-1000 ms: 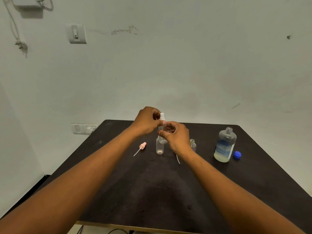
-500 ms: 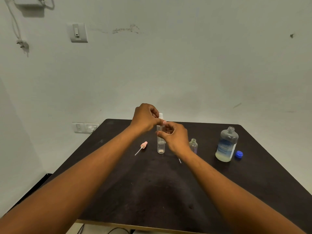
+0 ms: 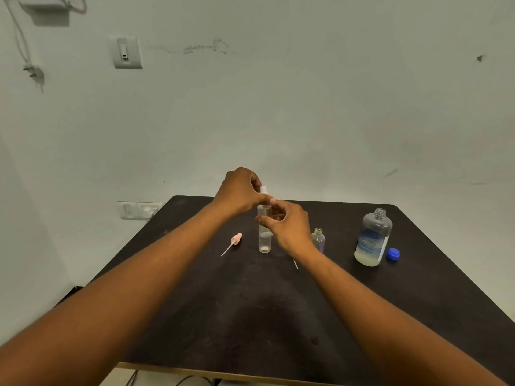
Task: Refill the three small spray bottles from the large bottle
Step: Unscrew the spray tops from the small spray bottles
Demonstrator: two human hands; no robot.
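On the dark table at frame centre, the right hand grips the tall spray bottle while the left hand, now raised slightly, pinches its white sprayer top, apparently unscrewing it for refilling from the large bottle, right.

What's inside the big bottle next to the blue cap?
The large clear plastic bottle, uncapped, holds pale yellowish liquid only near its bottom; above that it looks empty. Its blue label covers part of the middle.

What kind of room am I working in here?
Probably a plain room at home or in a small office: a dark table against a bare painted wall, a wall switch, and a socket plate beside it.
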